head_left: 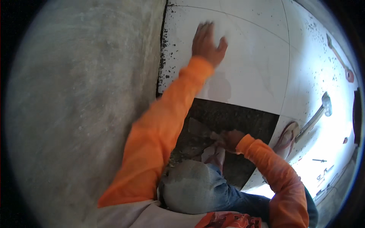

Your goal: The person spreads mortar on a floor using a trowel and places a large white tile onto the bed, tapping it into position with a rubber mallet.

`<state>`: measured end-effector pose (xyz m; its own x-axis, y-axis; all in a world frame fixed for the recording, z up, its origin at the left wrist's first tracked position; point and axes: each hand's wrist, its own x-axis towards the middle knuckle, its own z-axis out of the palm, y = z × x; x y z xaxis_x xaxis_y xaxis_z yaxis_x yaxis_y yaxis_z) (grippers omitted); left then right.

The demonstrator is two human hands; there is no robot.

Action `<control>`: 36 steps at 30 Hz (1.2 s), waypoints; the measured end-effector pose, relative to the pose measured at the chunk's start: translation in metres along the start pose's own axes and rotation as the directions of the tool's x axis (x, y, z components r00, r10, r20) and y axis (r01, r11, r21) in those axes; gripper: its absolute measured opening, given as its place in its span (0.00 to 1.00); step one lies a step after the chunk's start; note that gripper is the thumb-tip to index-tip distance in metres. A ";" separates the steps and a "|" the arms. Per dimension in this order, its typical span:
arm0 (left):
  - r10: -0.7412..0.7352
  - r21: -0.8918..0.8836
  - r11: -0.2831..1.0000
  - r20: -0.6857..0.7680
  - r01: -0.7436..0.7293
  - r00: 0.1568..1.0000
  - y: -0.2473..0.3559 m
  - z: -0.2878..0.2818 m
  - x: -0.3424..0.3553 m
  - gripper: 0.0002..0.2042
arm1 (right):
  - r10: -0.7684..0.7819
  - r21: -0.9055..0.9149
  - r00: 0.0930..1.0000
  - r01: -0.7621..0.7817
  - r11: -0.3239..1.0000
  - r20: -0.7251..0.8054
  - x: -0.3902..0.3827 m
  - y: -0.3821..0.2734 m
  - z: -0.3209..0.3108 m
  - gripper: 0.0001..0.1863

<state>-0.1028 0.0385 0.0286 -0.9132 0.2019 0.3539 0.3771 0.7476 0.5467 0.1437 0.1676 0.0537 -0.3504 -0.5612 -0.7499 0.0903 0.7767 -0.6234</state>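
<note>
**tilefan:** What's each grip doing here?

**groutguy:** Left hand is spread flat, fingers apart, palm pressed on the big white tile beside the grey wall. It's a bit blurred. Right hand is down at the dark mortar bed, right at the tile's near edge; can't tell if that grip is closed on anything.

**tilefan:** Anything lying around?

**groutguy:** A rubber mallet on the tiled floor to the right, and a long tool further off. No packages or labels I can make out.
</note>
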 end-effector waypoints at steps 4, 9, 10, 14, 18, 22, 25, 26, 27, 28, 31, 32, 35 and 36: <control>-0.080 0.477 0.878 0.199 -0.025 0.977 -0.060 0.043 0.076 0.39 | -0.097 0.012 0.994 0.097 0.995 0.046 -0.006 -0.006 0.023 0.30; -0.417 0.527 0.785 0.064 0.324 0.907 -0.103 0.004 0.060 0.36 | 0.035 0.076 0.995 -0.042 0.996 0.096 -0.018 -0.016 0.017 0.30; -0.331 0.492 0.802 -0.103 0.337 0.938 -0.123 0.000 0.043 0.39 | -0.006 0.101 0.990 -0.009 0.995 0.140 -0.022 -0.026 0.007 0.29; -0.488 0.430 0.781 -0.034 0.454 0.872 -0.064 -0.012 -0.076 0.39 | -0.013 0.117 0.985 -0.007 0.993 0.173 -0.025 0.024 0.026 0.29; -0.724 0.381 0.646 0.029 0.662 0.690 -0.008 -0.078 -0.208 0.37 | 0.071 0.068 0.977 -0.086 0.994 0.201 -0.033 0.017 0.012 0.29; -0.660 0.623 0.674 0.267 0.397 0.702 0.046 -0.156 -0.321 0.37 | 0.157 -0.014 0.979 -0.156 0.988 0.133 -0.051 0.011 0.002 0.27; -0.384 0.586 0.806 0.403 0.088 0.831 0.071 -0.200 -0.365 0.37 | 0.124 -0.203 0.991 -0.129 0.971 -0.040 -0.074 0.039 0.011 0.22; -0.454 0.479 0.857 0.526 0.189 0.719 0.079 -0.213 -0.353 0.37 | 0.143 -0.213 0.986 -0.157 0.964 -0.080 -0.079 0.044 -0.007 0.20; -0.536 0.337 0.839 0.644 0.427 0.546 0.086 -0.230 -0.320 0.37 | 0.145 -0.231 0.981 -0.171 0.958 -0.127 -0.086 0.049 -0.032 0.17; -0.555 0.169 0.667 0.762 0.725 0.333 0.090 -0.235 -0.288 0.37 | 0.302 -0.177 0.872 -0.391 0.903 -0.385 -0.096 0.082 -0.042 0.13; -0.270 -0.132 -0.146 0.959 0.980 0.089 0.095 -0.252 -0.200 0.36 | 0.310 -0.046 0.336 -0.741 0.670 -0.890 -0.133 0.184 -0.081 0.14; -0.145 -0.247 -0.310 0.967 0.918 0.211 0.088 -0.244 -0.183 0.36 | 0.255 0.168 0.040 -0.654 0.738 -0.966 -0.153 0.220 -0.092 0.16; -0.181 -0.784 -0.077 0.619 0.616 0.764 0.049 -0.177 -0.129 0.29 | 0.534 0.612 -0.381 -0.703 0.363 -0.755 -0.174 0.247 -0.099 0.33; -0.310 -0.791 0.285 0.458 0.541 0.833 0.041 -0.141 -0.096 0.25 | 0.566 0.687 -0.470 -0.679 0.259 -0.678 -0.171 0.239 -0.098 0.36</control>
<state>0.0216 -0.0393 0.1238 -0.9483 0.2261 -0.2226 -0.2649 -0.1781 0.9477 0.1336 0.4770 0.0546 -0.4161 0.8969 0.1500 0.9016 0.3855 0.1960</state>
